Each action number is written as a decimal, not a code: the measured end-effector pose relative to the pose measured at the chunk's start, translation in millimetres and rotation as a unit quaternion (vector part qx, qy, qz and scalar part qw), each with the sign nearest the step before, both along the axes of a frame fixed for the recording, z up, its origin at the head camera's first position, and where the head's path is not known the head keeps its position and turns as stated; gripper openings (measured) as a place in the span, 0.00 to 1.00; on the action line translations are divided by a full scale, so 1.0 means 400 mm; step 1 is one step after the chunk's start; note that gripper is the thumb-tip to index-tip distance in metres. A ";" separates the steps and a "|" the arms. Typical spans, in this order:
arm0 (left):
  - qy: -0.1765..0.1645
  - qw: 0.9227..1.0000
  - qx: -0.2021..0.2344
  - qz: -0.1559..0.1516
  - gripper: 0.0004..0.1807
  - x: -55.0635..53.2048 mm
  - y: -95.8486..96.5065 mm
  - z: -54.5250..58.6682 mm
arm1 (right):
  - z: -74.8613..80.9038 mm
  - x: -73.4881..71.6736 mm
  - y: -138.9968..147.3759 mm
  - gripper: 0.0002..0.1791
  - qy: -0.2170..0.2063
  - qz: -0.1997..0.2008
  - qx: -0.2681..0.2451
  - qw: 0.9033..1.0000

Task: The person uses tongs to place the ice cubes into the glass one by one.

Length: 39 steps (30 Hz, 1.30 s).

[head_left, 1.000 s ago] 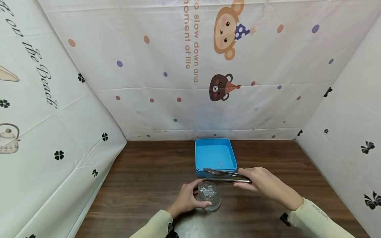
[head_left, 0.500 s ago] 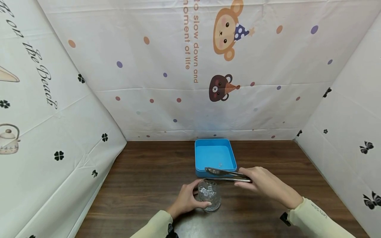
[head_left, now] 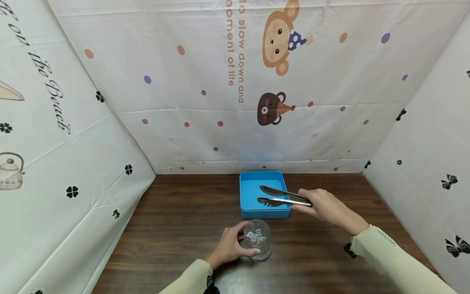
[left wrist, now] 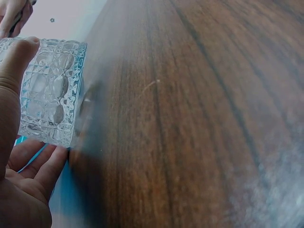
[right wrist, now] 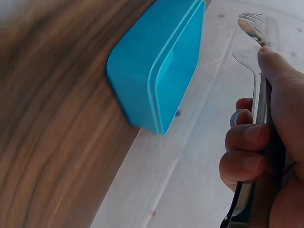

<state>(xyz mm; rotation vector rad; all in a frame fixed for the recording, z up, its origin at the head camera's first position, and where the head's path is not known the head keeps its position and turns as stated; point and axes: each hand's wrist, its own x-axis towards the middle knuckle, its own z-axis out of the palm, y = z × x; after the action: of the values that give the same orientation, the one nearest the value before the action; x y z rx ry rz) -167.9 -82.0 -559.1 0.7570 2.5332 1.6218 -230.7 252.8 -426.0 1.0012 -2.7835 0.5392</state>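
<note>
My left hand holds a clear patterned glass standing on the table, thumb on the near side and fingers around the far side. Small clear cube-like pieces show inside it. In the left wrist view the cut pattern of the glass faces the camera. My right hand grips metal tongs, their arms spread and pointing left over a blue box. Nothing shows between the tips. In the right wrist view, the fingers and thumb curl round the tongs, one tip having fork-like tines.
The box stands at the back of the brown wooden table, just beyond the glass. White printed cloth rises behind the table and along both sides.
The tongs have moved from over the glass rim, back and slightly right, to above the blue box. My left hand and the glass have stayed in place.
</note>
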 end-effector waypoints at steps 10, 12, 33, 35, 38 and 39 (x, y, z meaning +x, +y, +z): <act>-0.008 1.000 0.006 -0.004 0.41 0.000 -0.001 -0.001 | -0.021 -0.098 0.042 0.34 -0.003 -0.046 0.039 0.998; -0.007 1.000 0.004 -0.003 0.41 -0.001 -0.001 -0.002 | -0.026 -0.116 0.048 0.34 -0.002 -0.051 0.041 0.998; 0.005 1.000 0.003 -0.005 0.41 -0.003 -0.003 -0.003 | -0.032 -0.200 0.068 0.29 -0.028 -0.042 0.038 0.998; 0.003 1.000 0.001 -0.004 0.41 -0.003 -0.003 -0.002 | -0.032 -0.200 0.064 0.31 -0.037 -0.044 0.048 0.997; 0.000 1.000 0.000 -0.004 0.41 -0.003 -0.003 -0.001 | -0.032 -0.203 0.054 0.32 -0.056 -0.041 0.065 0.995; -0.002 1.000 0.002 -0.004 0.41 -0.003 -0.003 -0.001 | -0.032 -0.203 0.050 0.31 -0.066 -0.039 0.070 0.995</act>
<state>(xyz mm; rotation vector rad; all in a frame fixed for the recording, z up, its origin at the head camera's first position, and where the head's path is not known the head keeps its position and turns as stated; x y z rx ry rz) -169.2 -83.1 -559.5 0.7636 2.5222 1.6242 -312.0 272.8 -438.6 0.9079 -2.9996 0.4195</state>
